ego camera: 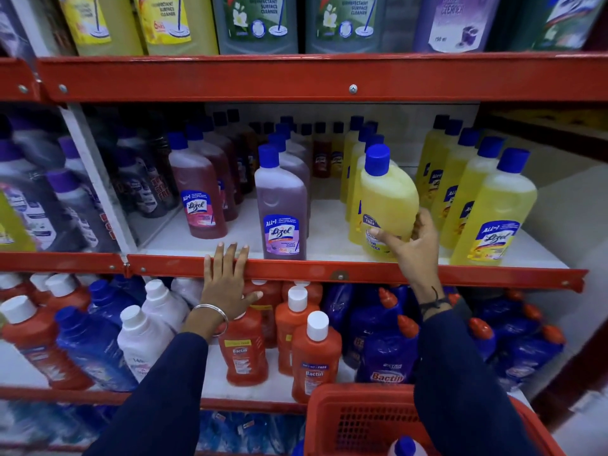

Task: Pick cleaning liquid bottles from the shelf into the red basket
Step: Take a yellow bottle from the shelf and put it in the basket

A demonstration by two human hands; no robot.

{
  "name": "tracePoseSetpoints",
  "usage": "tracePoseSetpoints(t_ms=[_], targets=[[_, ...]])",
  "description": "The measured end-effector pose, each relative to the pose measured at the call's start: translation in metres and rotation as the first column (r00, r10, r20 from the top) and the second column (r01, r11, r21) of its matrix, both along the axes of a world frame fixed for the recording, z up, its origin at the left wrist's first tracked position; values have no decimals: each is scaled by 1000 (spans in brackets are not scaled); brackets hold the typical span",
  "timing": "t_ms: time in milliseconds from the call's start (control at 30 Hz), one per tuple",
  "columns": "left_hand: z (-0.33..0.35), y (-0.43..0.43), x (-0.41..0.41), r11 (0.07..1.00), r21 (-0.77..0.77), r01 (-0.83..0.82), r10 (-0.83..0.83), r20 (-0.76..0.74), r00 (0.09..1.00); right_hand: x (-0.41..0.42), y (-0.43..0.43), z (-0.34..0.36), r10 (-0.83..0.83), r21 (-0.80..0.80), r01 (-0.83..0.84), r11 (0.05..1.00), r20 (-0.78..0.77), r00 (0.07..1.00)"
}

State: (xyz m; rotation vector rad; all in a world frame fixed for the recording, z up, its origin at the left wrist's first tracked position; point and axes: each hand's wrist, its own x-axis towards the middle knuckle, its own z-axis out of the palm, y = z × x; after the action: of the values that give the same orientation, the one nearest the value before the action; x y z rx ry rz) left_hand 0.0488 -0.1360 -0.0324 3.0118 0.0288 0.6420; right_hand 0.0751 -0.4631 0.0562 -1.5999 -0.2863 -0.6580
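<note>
My right hand (411, 240) grips the lower part of a yellow blue-capped cleaner bottle (386, 192) at the front of the middle shelf; the bottle stands tilted slightly. My left hand (227, 278) rests flat with fingers spread on the shelf's red front rail (312, 269). A purple Lizol bottle (283, 205) stands upright between my hands. The red basket (332, 409) hangs at the bottom right, partly behind my right sleeve, with a blue-capped bottle (406, 447) inside it.
Rows of yellow bottles (493, 205) stand to the right and pink-red bottles (197, 189) to the left on the same shelf. Below are orange Bactin bottles (314, 353), blue bottles (388, 350) and white ones (144, 334). Larger bottles fill the top shelf (256, 24).
</note>
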Motion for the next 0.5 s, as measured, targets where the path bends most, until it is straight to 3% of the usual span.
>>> tracePoseSetpoints(t_ms=[133, 367, 433, 500], targets=[[1, 0, -1, 1000, -3, -6, 6, -11, 1000, -32, 22, 9, -194, 24, 193, 981, 143, 971], [4, -1, -4, 1000, -19, 9, -9, -18, 1000, -82, 55, 10, -480, 25, 497, 867, 307, 822], [6, -1, -5, 1000, -20, 14, -14, -16, 1000, -92, 58, 7, -482, 23, 502, 865, 318, 816], [7, -1, -6, 999, -24, 21, -21, -21, 1000, -100, 58, 8, -372, 83, 363, 928, 255, 893]])
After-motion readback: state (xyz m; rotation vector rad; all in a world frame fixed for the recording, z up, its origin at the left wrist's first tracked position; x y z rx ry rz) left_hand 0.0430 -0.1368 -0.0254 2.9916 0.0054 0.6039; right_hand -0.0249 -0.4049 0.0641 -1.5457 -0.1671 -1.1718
